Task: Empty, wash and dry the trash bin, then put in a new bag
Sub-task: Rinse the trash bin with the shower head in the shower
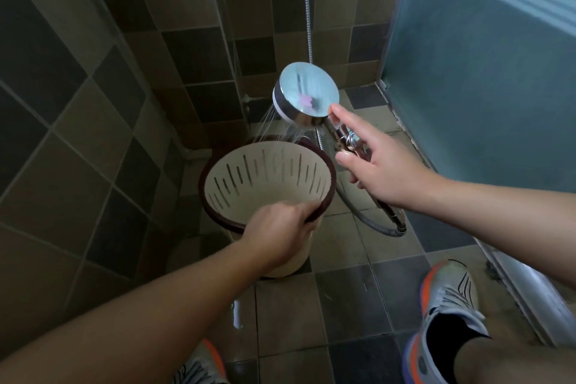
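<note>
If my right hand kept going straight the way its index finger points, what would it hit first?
Probably the shower head. The right hand points up-left, its index fingertip already at the head's chrome rim, so nothing else lies between. Depth is hard to judge.

left hand (282,227) grips the dark rim of the slotted cream trash bin (268,178), tipped toward the spray; right hand (378,165) holds the chrome shower head (307,93), index finger stretched along it, wet tile floor (343,305) underneath

Bin (268,184) base behind left hand (280,227); hose (308,9) top cropped.
</note>
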